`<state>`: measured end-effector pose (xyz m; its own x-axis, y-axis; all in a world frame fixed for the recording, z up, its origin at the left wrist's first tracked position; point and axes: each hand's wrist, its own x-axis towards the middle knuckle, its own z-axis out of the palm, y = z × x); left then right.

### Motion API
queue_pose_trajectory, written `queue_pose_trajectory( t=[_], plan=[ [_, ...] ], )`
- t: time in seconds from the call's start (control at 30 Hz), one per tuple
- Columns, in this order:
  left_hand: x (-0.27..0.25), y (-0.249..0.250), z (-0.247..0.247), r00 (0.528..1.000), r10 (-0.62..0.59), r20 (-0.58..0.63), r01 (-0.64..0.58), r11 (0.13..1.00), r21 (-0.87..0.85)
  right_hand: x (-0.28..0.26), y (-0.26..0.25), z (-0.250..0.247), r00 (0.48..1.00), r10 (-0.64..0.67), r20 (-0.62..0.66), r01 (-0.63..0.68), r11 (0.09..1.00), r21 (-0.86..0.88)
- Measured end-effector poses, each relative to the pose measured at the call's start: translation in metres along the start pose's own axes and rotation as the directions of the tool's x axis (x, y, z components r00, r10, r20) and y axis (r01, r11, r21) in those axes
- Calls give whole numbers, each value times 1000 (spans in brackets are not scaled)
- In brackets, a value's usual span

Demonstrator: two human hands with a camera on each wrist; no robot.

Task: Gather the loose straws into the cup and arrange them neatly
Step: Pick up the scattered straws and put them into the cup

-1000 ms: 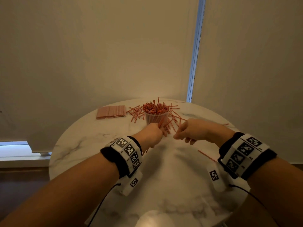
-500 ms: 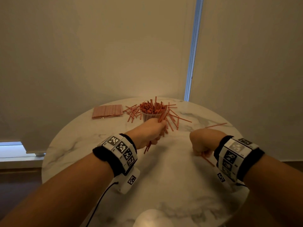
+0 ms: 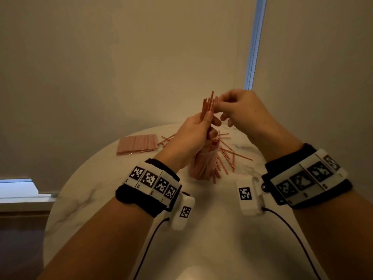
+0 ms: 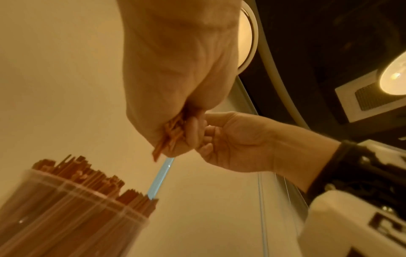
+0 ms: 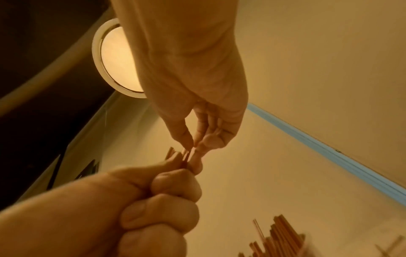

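Above the cup, my left hand grips a bundle of thin orange straws upright in its fist. My right hand pinches the top ends of that bundle between thumb and fingertips. The clear plastic cup stands on the table below my left hand, packed with straws. In the left wrist view the bundle's lower ends stick out under the fist, above the cup. The right wrist view has the pinch on the straw tips over the left hand's curled fingers.
Several loose straws lie scattered on the round marble table to the right of and behind the cup. A flat packet of straws lies at the back left. A wall stands close behind the table.
Both hands have risen off the table and met above the cup. The left hand has lifted its bundle upright; the right hand moved from the table's right side to pinch the bundle's top.
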<state>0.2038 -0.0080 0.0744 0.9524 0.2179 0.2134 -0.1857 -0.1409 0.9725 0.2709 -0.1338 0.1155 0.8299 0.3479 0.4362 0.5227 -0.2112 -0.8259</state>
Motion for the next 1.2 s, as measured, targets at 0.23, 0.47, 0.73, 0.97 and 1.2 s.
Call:
queue_pose_trajectory(
  t=[0.23,0.47,0.73,0.97,1.2],
  plan=[
    [31,-2,-24,988,-14,156,29,995,-93,28,-4,24,955,-206,214,198,978,60],
    [54,-7,-53,990,34,-140,-109,813,-572,27,5,26,945,-73,319,166,947,-274],
    [58,-16,-39,966,107,-234,-242,683,-689,24,6,56,907,-13,421,134,957,-257],
    [62,-25,-51,973,142,-183,-209,880,-427,30,11,35,954,-60,295,132,964,-230],
    [58,-40,-86,989,-146,28,140,977,160,39,19,-15,947,126,296,67,823,-565]
  ],
)
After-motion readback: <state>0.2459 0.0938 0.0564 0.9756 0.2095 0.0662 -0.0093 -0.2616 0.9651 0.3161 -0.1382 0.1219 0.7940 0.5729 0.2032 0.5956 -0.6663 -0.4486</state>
